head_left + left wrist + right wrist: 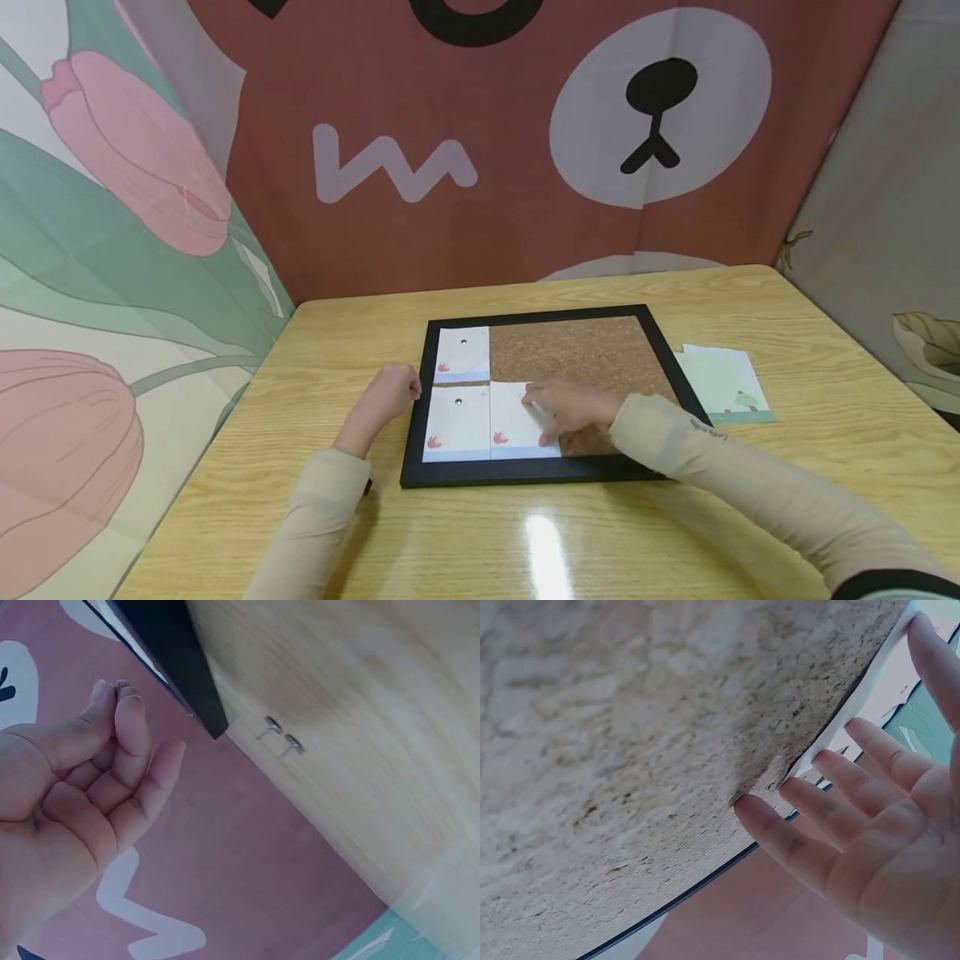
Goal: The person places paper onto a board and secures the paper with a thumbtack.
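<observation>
A cork board (pixel 577 346) in a black frame lies on the table, with two white note sheets at its left, the upper one (pixel 462 354) and the lower one (pixel 459 423), each bearing a silver thumbtack. Beside the lower sheet, a third white sheet (pixel 513 421) lies under the fingertips of my right hand (pixel 573 406), whose fingers are straight and spread. My left hand (pixel 386 392) is raised beside the frame's left edge. Its thumb and forefinger pinch a tiny dark thumbtack (pixel 116 686), mostly hidden by the fingertips.
Two loose thumbtacks, one (pixel 273 725) next to the other (pixel 293 742), are on the table near the frame. Spare note sheets (pixel 716 383) lie right of the board, partly overlapping. A printed cloth (pixel 510 233) hangs behind the table (pixel 360 321).
</observation>
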`<state>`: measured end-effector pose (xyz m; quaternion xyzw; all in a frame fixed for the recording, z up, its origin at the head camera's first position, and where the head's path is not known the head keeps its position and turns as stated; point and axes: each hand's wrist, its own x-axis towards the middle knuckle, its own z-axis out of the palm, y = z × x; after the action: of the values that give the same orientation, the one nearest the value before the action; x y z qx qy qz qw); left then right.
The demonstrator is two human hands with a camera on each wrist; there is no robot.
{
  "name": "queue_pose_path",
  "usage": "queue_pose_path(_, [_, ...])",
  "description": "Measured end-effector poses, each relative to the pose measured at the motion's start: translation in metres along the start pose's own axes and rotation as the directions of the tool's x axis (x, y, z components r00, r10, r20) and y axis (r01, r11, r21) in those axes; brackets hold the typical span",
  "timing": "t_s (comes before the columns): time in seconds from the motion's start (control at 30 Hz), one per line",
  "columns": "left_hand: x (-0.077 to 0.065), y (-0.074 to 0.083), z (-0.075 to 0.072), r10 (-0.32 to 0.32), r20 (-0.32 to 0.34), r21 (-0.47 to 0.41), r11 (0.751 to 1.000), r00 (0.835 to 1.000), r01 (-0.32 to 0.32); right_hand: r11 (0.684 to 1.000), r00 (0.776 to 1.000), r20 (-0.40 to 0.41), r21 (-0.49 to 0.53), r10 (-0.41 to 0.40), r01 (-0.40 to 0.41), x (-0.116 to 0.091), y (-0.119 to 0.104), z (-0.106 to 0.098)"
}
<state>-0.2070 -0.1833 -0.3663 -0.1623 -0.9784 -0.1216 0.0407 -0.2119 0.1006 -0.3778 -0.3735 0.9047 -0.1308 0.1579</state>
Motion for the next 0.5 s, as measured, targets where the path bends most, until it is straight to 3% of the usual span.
queue_pose_path(0.3, [0.005, 0.015, -0.005, -0.03, 0.069, 0.116, 0.993, 0.997, 0.022, 0.999, 1.0, 0.011, 0.035, -0.023, 0.023, -0.002, 0.0, -0.002])
queue_pose_path(0.5, [0.007, 0.021, -0.004, -0.009, 0.055, 0.172, 0.985, 0.998, -0.001, 0.999, 1.0, 0.007, 0.04, -0.02, 0.02, -0.003, 0.0, -0.002])
